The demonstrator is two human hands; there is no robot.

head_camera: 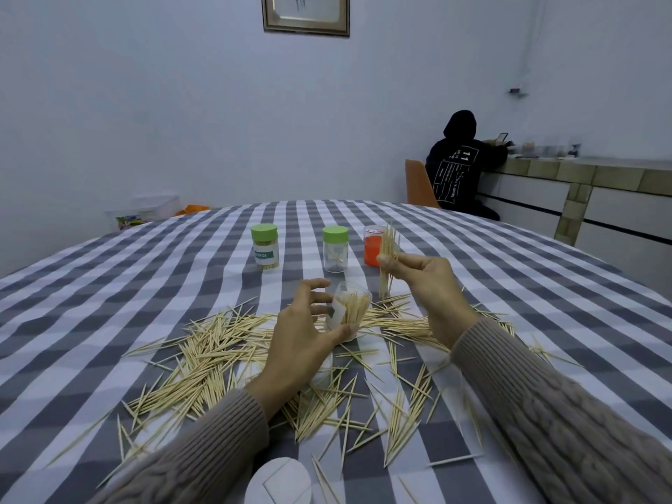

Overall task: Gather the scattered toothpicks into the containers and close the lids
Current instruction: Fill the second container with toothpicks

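**Bundle above the jar mouth**

My right hand (pixel 418 274) has its grip pinched round a bundle of toothpicks (pixel 388 260), held nearly upright, tips down. The open container (pixel 351 310) lies down and to the left of that bundle, near it, tilted with its mouth up and towards the right. My left hand (pixel 305 332) steadies it, thumb against its base, fingers spread loosely behind. So I judge the bundle must swing left and tilt to match the jar's axis. The container is clear plastic, already part-filled with pale picks. Many more lie scattered on the checked surface (pixel 109 285).
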